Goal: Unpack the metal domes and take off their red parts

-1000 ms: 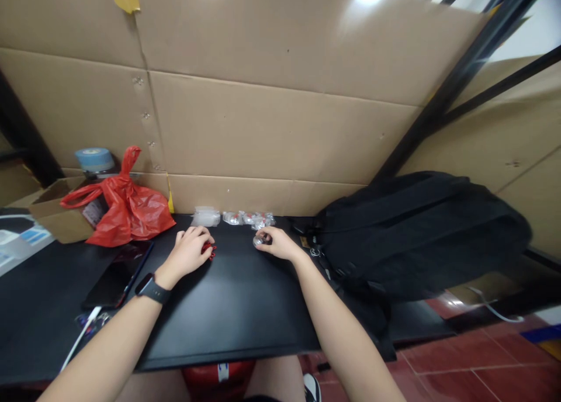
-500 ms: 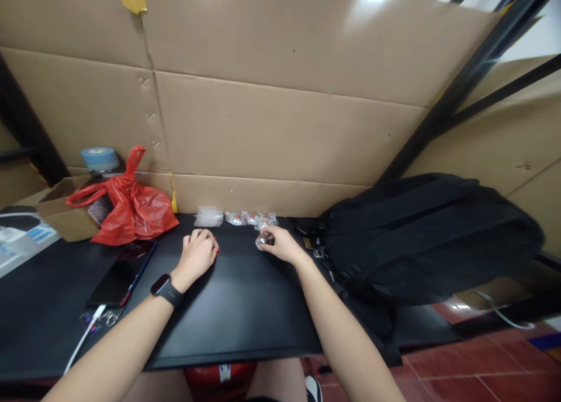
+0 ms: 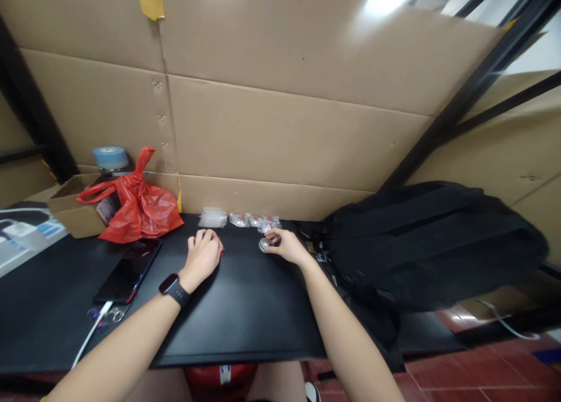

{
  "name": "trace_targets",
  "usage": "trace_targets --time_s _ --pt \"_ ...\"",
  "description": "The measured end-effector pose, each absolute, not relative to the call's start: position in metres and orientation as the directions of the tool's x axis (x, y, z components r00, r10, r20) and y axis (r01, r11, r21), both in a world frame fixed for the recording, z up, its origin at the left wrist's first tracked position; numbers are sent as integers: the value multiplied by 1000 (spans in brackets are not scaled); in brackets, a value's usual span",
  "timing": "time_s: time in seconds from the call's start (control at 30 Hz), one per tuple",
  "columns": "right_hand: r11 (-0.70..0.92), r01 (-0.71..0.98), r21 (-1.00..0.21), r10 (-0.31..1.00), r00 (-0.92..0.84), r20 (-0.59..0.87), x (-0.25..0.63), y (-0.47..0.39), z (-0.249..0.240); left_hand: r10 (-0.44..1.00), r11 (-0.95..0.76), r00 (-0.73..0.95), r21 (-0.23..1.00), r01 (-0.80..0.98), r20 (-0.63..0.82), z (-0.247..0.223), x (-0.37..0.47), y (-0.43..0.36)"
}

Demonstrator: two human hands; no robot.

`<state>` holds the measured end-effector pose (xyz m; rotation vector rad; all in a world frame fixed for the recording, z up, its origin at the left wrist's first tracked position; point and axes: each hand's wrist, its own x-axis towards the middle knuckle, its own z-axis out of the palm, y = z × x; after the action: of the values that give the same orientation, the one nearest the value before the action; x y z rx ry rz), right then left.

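My left hand [image 3: 204, 255] rests on the black tabletop [image 3: 236, 308] with its fingers curled round something small and red that shows at its edge. Pinched between the thumb and fingers of my right hand [image 3: 284, 245] is a small round silvery object [image 3: 264, 245], at the table's surface. Just behind that hand, several round silvery pieces in clear wrapping [image 3: 255, 220] lie in a row along the cardboard wall. A stack of clear plastic bags [image 3: 213, 217] lies left of the row, behind my left hand.
A black backpack [image 3: 429, 244] fills the right side. At the left are a phone [image 3: 128, 271] with a white cable, a red plastic bag [image 3: 142, 209], an open cardboard box [image 3: 79, 212], a blue-lidded jar [image 3: 110, 158] and a white power strip [image 3: 30, 244].
The view has shifted slightly, so most things appear a little further right. Both hands keep nearly the same places, and the round silvery object is still in my right hand's fingers.
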<state>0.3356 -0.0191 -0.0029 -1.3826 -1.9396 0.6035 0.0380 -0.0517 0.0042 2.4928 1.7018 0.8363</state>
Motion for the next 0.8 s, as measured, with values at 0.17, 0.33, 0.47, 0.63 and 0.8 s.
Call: trace_targets --time_s 0.17,0.33,0.47,0.63,0.8 --pt "332 620 -711 943 -224 245 334 -18 -6 863 -439 250 407 801 439 17 44 -57" --pt "326 594 -736 944 -238 227 334 -17 -8 851 -508 303 528 681 428 22 52 -62" --pt "308 589 -747 951 -216 222 334 -17 -5 812 -584 398 617 528 428 20 56 -64" --pt "358 518 -777 934 -178 311 320 -25 6 831 -552 339 724 413 441 24 57 -67" --pt "470 317 -824 879 -253 404 281 -46 18 857 -515 251 774 368 450 26 55 -68"
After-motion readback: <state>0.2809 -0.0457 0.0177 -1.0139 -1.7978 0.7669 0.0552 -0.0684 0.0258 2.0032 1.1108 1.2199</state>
